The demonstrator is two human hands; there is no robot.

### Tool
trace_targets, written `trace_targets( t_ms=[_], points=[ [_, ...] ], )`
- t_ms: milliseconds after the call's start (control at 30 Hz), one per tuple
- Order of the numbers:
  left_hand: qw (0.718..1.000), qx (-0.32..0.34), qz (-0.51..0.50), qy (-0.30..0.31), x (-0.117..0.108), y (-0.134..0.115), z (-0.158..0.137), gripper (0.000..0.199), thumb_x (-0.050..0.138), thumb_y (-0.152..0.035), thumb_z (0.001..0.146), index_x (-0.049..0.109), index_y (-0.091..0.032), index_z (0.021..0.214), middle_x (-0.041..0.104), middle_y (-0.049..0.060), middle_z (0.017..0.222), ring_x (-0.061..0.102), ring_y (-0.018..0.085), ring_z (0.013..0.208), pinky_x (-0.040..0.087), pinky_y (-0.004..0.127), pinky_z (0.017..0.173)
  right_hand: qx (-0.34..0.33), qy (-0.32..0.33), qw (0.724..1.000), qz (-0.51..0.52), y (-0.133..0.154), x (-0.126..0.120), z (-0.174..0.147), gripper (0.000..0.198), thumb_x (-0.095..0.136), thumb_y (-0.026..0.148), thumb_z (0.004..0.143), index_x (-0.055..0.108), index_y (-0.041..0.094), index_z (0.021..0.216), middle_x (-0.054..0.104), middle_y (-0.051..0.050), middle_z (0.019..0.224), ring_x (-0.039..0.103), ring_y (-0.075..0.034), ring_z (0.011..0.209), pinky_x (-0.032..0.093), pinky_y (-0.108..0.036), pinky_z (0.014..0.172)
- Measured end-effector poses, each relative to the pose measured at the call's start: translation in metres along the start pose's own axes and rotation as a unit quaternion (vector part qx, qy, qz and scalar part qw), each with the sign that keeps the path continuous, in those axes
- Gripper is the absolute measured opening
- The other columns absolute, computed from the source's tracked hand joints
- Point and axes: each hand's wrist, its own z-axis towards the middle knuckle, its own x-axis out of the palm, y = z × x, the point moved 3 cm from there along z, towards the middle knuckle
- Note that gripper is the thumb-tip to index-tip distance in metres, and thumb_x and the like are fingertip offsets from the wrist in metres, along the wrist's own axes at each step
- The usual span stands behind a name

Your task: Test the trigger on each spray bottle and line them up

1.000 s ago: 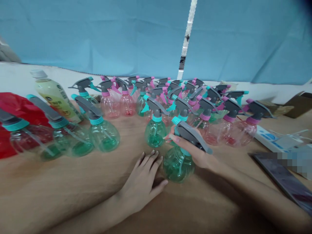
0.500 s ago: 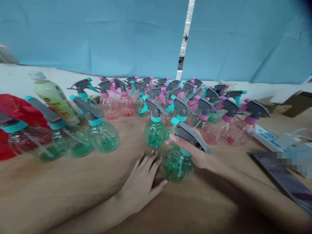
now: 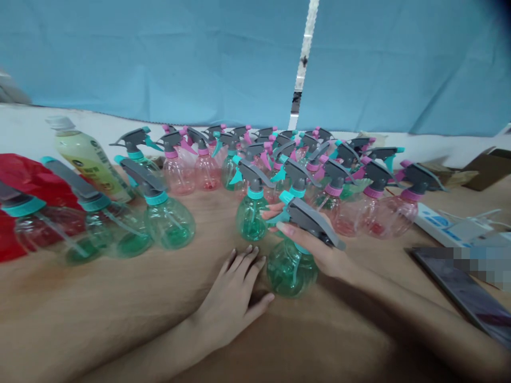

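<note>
A clear green spray bottle (image 3: 293, 270) with a grey and teal spray head stands upright on the table in front of me. My right hand (image 3: 315, 246) is around its neck from the right, below the grey top. The thumb lies along the near side, and the other fingers reach past the teal trigger, partly hidden behind the head. Just left of this bottle my left hand (image 3: 233, 298) lies flat on the tabletop, fingers stretched out, holding nothing. Another green spray bottle (image 3: 252, 221) stands just beyond my fingertips.
Several pink spray bottles (image 3: 395, 215) and green ones crowd the back. More green spray bottles (image 3: 170, 226) stand at left, near a drink bottle (image 3: 93, 165) and a red bag (image 3: 18, 239). A power strip (image 3: 439, 226) and a dark flat device (image 3: 459, 287) lie at right.
My right fingers have straightened and now reach further left past the trigger. The bottle and my left hand have stayed in place.
</note>
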Motion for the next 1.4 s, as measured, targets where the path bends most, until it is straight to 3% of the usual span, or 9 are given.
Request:
trace_targets(
  t_ms=[1100,1400],
  points=[
    [1.0,0.005,0.004,-0.003,-0.0006,0.0004,0.001,0.05,0.051,-0.045,0.091,0.047,-0.011,0.128,0.049,0.017,0.135,0.042,0.031,0.128,0.032,0.054,0.104,0.008,0.008,1.0,0.003,-0.0034,-0.0007,0.0002,0.035,0.063,0.03,0.084,0.061,0.028,0.119,0.066,-0.003,0.114,0.061,-0.021,0.105,0.049,-0.039,0.095],
    [1.0,0.006,0.003,-0.007,-0.0003,0.0006,-0.0001,0.049,0.051,-0.044,0.091,0.047,-0.012,0.128,0.049,0.016,0.135,0.042,0.031,0.127,0.031,0.053,0.104,-0.006,0.013,0.999,0.03,-0.0027,-0.0005,-0.0011,0.03,0.063,0.026,0.085,0.064,0.031,0.114,0.065,0.0,0.116,0.06,-0.019,0.111,0.049,-0.036,0.096]
  ],
)
